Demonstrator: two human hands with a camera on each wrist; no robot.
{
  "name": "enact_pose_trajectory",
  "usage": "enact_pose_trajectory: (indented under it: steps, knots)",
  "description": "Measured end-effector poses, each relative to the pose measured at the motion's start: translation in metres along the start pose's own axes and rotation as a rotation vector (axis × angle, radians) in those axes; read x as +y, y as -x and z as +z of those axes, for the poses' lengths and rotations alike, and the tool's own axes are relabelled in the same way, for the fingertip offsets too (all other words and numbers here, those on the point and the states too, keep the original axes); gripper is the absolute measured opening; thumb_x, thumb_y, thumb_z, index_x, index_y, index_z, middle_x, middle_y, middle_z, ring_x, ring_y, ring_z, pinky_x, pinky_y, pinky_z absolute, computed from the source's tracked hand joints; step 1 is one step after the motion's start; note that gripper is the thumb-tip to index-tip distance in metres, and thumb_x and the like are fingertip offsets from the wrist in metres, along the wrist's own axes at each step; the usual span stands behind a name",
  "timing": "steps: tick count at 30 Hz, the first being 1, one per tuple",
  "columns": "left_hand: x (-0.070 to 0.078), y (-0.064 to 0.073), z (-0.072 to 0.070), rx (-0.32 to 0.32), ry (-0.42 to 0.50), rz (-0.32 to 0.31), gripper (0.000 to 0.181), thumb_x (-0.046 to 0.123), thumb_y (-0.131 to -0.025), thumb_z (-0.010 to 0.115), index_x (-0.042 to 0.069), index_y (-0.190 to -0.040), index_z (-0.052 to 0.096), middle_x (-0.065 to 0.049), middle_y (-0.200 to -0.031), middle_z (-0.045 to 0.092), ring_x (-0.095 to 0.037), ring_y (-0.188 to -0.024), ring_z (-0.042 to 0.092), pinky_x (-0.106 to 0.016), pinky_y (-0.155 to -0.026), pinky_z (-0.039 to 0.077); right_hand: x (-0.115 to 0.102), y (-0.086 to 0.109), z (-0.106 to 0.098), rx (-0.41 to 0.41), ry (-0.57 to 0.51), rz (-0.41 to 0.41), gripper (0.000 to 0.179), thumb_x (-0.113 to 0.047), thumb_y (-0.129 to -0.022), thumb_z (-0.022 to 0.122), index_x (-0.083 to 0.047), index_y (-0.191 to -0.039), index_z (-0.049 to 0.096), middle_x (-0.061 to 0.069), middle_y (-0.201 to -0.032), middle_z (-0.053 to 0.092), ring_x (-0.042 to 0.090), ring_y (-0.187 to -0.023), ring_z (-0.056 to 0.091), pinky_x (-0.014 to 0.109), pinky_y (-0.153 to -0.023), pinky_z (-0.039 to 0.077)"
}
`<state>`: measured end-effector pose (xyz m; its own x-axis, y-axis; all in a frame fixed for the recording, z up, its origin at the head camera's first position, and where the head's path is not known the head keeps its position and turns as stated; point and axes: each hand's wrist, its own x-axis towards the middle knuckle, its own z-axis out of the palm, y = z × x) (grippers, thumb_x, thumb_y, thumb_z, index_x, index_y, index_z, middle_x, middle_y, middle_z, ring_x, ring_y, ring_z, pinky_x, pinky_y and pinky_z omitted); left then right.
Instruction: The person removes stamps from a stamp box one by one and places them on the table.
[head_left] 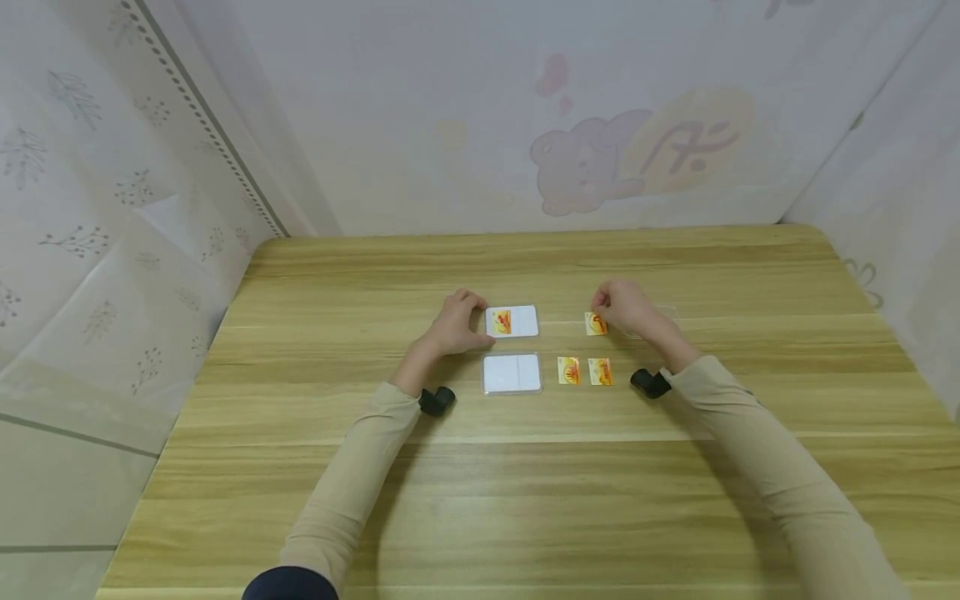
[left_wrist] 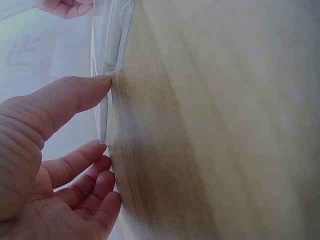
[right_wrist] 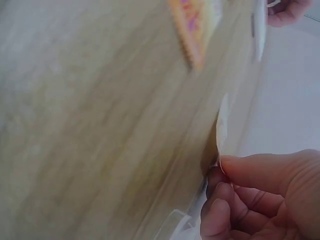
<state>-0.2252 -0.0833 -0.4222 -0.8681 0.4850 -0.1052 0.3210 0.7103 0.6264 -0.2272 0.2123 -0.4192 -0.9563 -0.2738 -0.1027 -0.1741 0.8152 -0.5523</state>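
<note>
My left hand (head_left: 453, 323) holds the upper clear case with a white insert (head_left: 527, 321) by its edges, thumb and index finger on opposite sides. A red and yellow stamp (head_left: 502, 322) lies in the left half of that case. Below it, a second clear case with a white two-part insert (head_left: 512, 373) lies flat. My right hand (head_left: 627, 307) pinches another stamp (right_wrist: 222, 125) between thumb and fingers, one side of it raised off the table. Two more stamps, one on the left (head_left: 568, 371) and one on the right (head_left: 600, 372), lie beside the lower case.
A clear plastic piece (head_left: 666, 313), partly hidden by my right hand, lies on the wooden table (head_left: 480, 500). Dark wrist-camera mounts, left (head_left: 437, 402) and right (head_left: 649, 383), hang near the tabletop. A patterned curtain (head_left: 420, 125) stands behind the table's far edge.
</note>
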Motion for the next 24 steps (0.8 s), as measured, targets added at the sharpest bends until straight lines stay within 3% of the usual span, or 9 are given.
enact_pose_trajectory:
  steps: [7, 18, 24]
  knots:
    - [-0.0006, 0.0005, -0.0004, -0.001, 0.009, -0.001, 0.058, 0.015, -0.076, 0.075, -0.009, -0.123, 0.05, -0.021, -0.128, 0.044, -0.036, -0.122, 0.035, -0.042, -0.106, 0.03, -0.0017, -0.0006, -0.0005, 0.001, 0.036, -0.018, 0.008, 0.005, -0.081, 0.053, 0.006, -0.08, 0.061, 0.014, -0.075, 0.061, 0.023, -0.067, 0.053, 0.036, -0.064, 0.046]
    - [-0.0005, 0.0003, -0.0003, 0.003, 0.01, -0.001, 0.058, 0.015, -0.077, 0.075, -0.009, -0.123, 0.05, -0.021, -0.128, 0.044, -0.036, -0.122, 0.036, -0.042, -0.105, 0.03, -0.0033, -0.0021, -0.0007, -0.009, 0.048, 0.07, 0.004, 0.0, -0.083, 0.058, 0.004, -0.084, 0.059, 0.016, -0.081, 0.06, 0.028, -0.075, 0.054, 0.04, -0.07, 0.046]
    - [-0.0003, 0.0, -0.0002, -0.003, 0.007, -0.002, 0.057, 0.015, -0.077, 0.074, -0.008, -0.123, 0.05, -0.02, -0.129, 0.044, -0.035, -0.122, 0.035, -0.042, -0.106, 0.029, -0.0055, -0.0002, -0.0009, -0.002, 0.028, 0.075, 0.008, -0.004, -0.085, 0.062, 0.003, -0.085, 0.057, 0.015, -0.081, 0.059, 0.027, -0.075, 0.054, 0.039, -0.069, 0.045]
